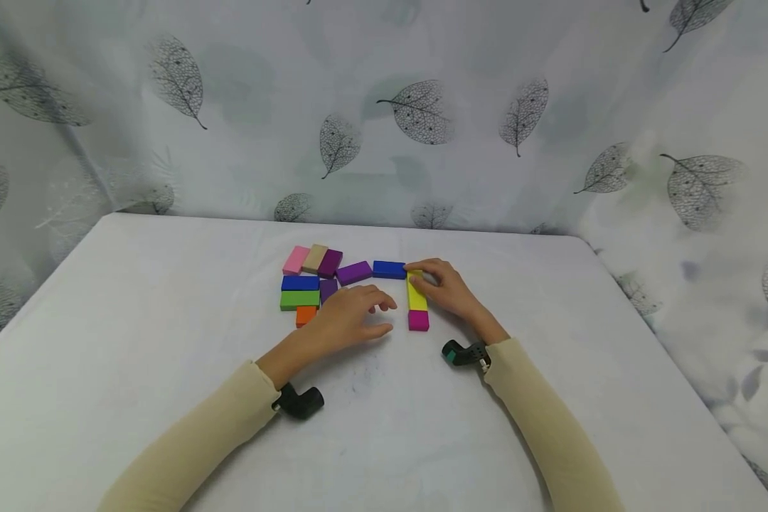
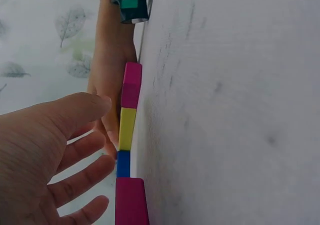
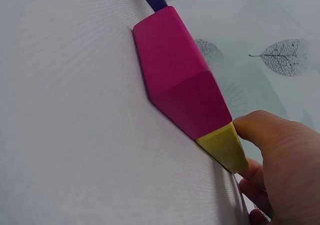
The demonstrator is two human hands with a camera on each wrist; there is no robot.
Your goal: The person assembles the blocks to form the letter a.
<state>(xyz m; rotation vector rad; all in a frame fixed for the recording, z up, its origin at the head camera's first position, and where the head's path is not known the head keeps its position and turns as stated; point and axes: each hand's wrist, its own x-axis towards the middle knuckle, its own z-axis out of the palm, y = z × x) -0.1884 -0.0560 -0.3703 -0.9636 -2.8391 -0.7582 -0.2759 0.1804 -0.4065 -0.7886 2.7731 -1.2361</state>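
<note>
In the head view my right hand [image 1: 448, 288] lies at the far end of the yellow block [image 1: 417, 293], its thumb and fingers around that end. The index fingertip reaches the blue block [image 1: 389, 269] beside it. A magenta block [image 1: 419, 321] adjoins the yellow block's near end and stands large in the right wrist view. My left hand [image 1: 348, 316] hovers left of these blocks, fingers loosely bent and nothing in them. It partly covers a dark purple block [image 1: 328, 290] and an orange block [image 1: 306, 315]. A violet block [image 1: 355, 273] angles toward the blue one.
Left of the row lie a pink block [image 1: 296, 260], a beige block [image 1: 315, 259] and a plum block [image 1: 330, 264]. Below them are another blue block [image 1: 300, 283] and a green block [image 1: 299, 300]. A white cloth covers the table [image 1: 384, 441]; leaf-patterned fabric [image 1: 249, 142] hangs behind.
</note>
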